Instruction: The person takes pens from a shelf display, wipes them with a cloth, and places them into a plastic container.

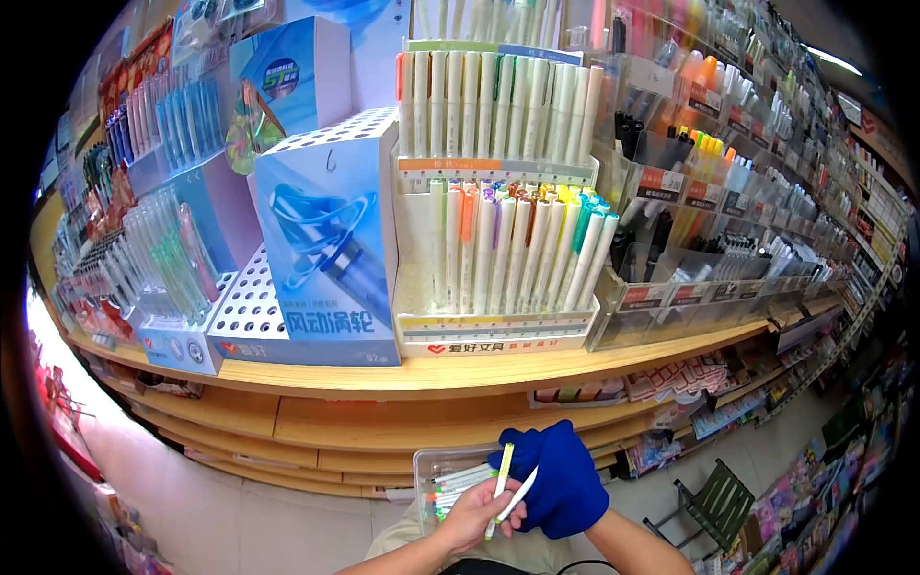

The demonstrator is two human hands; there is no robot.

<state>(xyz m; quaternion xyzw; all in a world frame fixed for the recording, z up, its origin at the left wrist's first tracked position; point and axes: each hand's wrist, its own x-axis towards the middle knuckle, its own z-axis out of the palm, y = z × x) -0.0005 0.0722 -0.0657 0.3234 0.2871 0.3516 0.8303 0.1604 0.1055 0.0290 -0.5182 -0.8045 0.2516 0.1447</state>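
My left hand (479,510) is at the bottom centre with its fingers closed around white pens (504,470) that have yellow-green ends. Two of them show, crossing each other. Right beside it, my right hand (573,513) is covered by a bunched blue cloth (565,470), which it grips; its fingers are hidden underneath. The cloth touches the upper part of the pens. Behind my left hand, a clear plastic box (422,462) holds several white pens with coloured ends.
A wooden shelf (460,376) crosses the view, carrying a rack of white markers (517,251), a blue display box (331,259) and clear pen holders (671,278). Lower shelves run beneath. A green folding stool (719,503) stands at the lower right.
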